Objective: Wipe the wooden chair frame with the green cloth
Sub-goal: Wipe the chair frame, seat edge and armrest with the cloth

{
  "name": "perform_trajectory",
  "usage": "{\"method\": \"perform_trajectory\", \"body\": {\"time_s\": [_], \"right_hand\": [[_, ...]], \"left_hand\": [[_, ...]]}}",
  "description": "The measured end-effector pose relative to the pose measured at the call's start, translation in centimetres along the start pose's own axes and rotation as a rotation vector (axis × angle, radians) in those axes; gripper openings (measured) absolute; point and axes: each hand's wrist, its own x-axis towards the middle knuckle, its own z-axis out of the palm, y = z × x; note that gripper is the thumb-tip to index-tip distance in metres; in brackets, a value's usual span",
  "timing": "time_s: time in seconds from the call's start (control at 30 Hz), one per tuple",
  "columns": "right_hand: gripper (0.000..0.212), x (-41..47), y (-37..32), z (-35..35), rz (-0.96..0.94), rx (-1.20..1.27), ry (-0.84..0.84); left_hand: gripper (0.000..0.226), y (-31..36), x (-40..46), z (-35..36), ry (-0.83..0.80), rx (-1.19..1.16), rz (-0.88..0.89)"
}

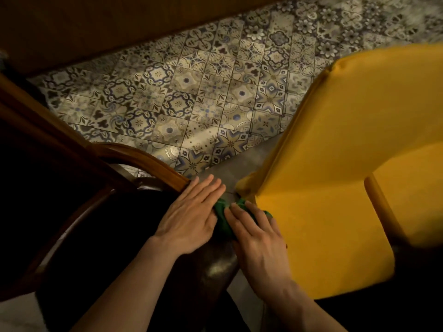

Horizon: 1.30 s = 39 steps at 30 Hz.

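A dark wooden chair frame [143,159] curves from the left edge toward the lower middle, around a black seat [107,236]. The green cloth [224,218] is bunched on the chair's front corner, mostly hidden by my hands. My left hand [191,212] lies flat with fingers together on the frame's end, its fingertips touching the cloth's left side. My right hand [256,233] presses down on the cloth from the right, fingers extended over it.
A yellow upholstered chair [335,164] stands tilted close on the right, its corner almost touching the cloth. Patterned floor tiles [191,92] spread behind. A dark wooden panel [96,25] runs along the top left. A pale patch [19,315] sits at the bottom left.
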Motion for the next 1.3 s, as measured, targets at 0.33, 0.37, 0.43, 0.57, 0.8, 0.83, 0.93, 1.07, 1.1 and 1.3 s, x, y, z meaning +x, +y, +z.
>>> {"method": "perform_trajectory", "body": {"time_s": [0.33,0.37,0.43,0.57,0.8,0.83,0.93,1.07,1.1,1.3], "right_hand": [[0.063,-2.9,2.5,-0.9,-0.003,-0.162,-0.09],[0.063,-3.4,2.9,-1.0,-0.006,-0.173,-0.094],[0.063,-4.3,3.6,-1.1,-0.005,-0.197,-0.089],[0.044,-6.1,5.0,-1.3,-0.011,-0.252,-0.06],[0.051,-8.8,6.8,-3.3,0.105,-0.208,-0.245],[0.051,-9.0,7.0,-3.8,0.134,-0.209,-0.286],[0.052,-9.4,7.0,-5.4,0.204,-0.184,-0.293],[0.055,-8.2,6.2,-8.1,0.248,-0.05,-0.185],[0.053,-7.5,5.9,-8.8,0.24,-0.002,-0.153],[0.025,-1.3,3.0,-12.8,0.203,0.368,0.099]], "left_hand": [[0.06,0.5,0.5,0.3,-0.008,0.027,-0.044],[0.06,0.5,0.5,0.4,-0.01,0.035,-0.049],[0.06,0.5,0.5,0.5,-0.011,0.038,-0.049],[0.06,0.6,0.5,0.4,-0.002,0.028,-0.05],[0.06,0.5,0.5,0.7,0.012,0.04,-0.051],[0.06,0.5,0.5,0.7,0.016,0.037,-0.054],[0.062,0.7,0.5,0.7,0.014,0.018,-0.051],[0.059,0.7,0.6,0.1,-0.019,-0.047,-0.079],[0.059,0.9,0.7,-0.1,-0.038,-0.112,-0.095],[0.064,3.8,-0.3,-7.0,-0.008,-0.723,-0.204]]}}
